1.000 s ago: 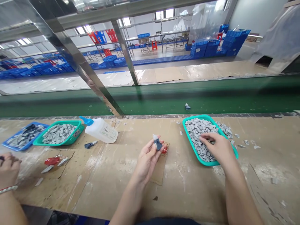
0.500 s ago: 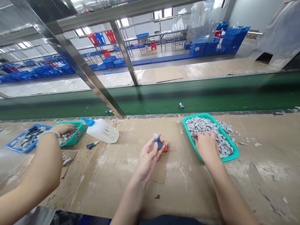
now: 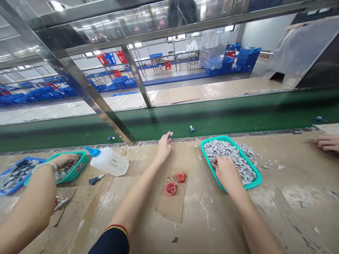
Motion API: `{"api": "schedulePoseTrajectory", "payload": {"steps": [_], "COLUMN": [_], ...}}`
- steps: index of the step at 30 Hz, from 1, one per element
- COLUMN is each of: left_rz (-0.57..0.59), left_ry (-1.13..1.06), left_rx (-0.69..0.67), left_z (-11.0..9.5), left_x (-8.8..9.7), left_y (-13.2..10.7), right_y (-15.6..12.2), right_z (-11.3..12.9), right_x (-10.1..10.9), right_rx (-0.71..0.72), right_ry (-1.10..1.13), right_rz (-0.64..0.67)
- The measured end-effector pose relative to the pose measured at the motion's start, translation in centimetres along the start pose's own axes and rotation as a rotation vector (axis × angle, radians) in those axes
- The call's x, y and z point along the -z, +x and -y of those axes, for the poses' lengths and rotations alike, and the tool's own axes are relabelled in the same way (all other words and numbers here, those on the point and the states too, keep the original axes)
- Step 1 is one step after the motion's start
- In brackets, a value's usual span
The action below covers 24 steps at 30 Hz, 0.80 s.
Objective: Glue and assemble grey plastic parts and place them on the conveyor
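Observation:
My left hand (image 3: 163, 146) is stretched forward to the bench's far edge, its fingers pinched on a small grey and blue part (image 3: 170, 134) at the edge of the green conveyor belt (image 3: 212, 118). My right hand (image 3: 225, 171) rests inside a teal tray (image 3: 255, 182) of several small grey pieces (image 3: 233, 153), fingers curled down among them; what they hold is hidden. Two small red caps (image 3: 176, 182) lie on a cardboard scrap (image 3: 169, 206) between my arms.
A co-worker's arm (image 3: 29, 208) at the left reaches into another teal tray (image 3: 76, 169) beside a blue tray (image 3: 13, 174). A white glue bottle with a blue nozzle (image 3: 107, 161) lies near. Another person's hand (image 3: 328, 142) rests at the right. A finished part (image 3: 192, 129) rides the belt.
My left hand has moved from above the cardboard forward to the belt edge, carrying the small part. My right hand has stayed in the tray. The view tilted up and another hand appeared at the right.

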<state>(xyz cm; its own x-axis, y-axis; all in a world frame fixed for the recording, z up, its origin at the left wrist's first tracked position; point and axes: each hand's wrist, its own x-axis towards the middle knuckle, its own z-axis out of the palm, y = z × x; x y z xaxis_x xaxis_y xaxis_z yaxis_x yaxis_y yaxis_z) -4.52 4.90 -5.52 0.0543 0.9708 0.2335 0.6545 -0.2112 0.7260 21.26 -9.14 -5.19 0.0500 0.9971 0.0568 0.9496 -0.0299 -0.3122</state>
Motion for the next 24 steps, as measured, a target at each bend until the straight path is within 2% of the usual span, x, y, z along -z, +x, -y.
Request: {"api": "schedulePoseTrajectory", "payload": {"steps": [3, 6, 10, 13, 15, 18, 21, 24], "left_rz": [0.041, 0.080, 0.108, 0.116, 0.119, 0.133, 0.167, 0.216], "left_ry": [0.133, 0.231, 0.266, 0.227, 0.170, 0.038, -0.149, -0.371], "left_rx": [-0.012, -0.009, 0.006, 0.042, 0.072, 0.107, 0.136, 0.150], "left_z": [-0.5, -1.7, -3.8, -4.9, -5.2, -5.2, -5.3, -5.9], "left_x": [-1.6, -4.2, -8.1, -9.8, -10.0, -9.0, -7.1, -4.3], "left_y": [3.9, 6.4, 7.5, 7.8, 8.1, 8.3, 7.1, 4.3], "right_y": [-0.1, -0.2, -0.3, -0.3, -0.3, -0.3, -0.3, -0.4], "right_z": [0.1, 0.0, -0.3, -0.3, -0.1, 0.4, 0.5, 0.2], "right_x": [0.1, 0.2, 0.2, 0.2, 0.2, 0.3, 0.4, 0.3], "right_rx": [-0.006, 0.010, 0.003, 0.000, -0.011, -0.039, -0.039, -0.027], "right_ry": [-0.007, -0.009, 0.005, 0.009, 0.005, -0.015, -0.018, 0.000], "right_rz": [-0.016, 0.008, 0.033, 0.019, 0.006, -0.014, -0.035, -0.038]}}
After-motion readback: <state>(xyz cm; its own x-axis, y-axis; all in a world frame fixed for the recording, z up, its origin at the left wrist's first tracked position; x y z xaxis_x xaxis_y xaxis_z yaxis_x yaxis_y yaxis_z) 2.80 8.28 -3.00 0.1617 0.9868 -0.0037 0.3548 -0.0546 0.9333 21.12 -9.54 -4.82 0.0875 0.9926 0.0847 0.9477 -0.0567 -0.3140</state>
